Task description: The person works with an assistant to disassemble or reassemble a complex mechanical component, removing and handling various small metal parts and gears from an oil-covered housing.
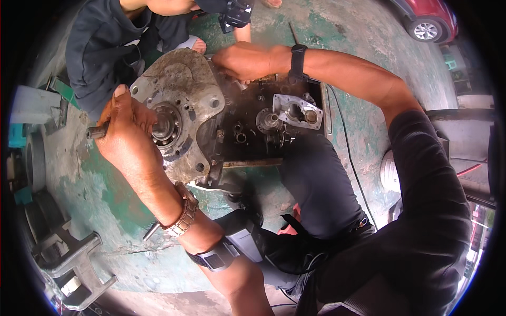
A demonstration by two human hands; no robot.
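Observation:
A large grey metal gearbox housing [203, 95], with bolt holes in its flange, stands at the centre left. A round bearing [178, 134] sits in its face, and a splined metal shaft [96, 132] sticks out from there to the left. My left hand [126, 129] is closed around this shaft, thumb pointing up. My right hand [245, 60] reaches to the far right side of the housing with its fingers curled down. Whatever those fingers hold is hidden behind the hand.
A dark oily tray [253, 163] right of the housing holds a silver cast cover [298, 111], a flanged gear part [268, 121] and small rings [240, 134]. Another person [100, 52] crouches at the far left. A black cable [345, 131] crosses the floor; a red car [429, 21] stands far right.

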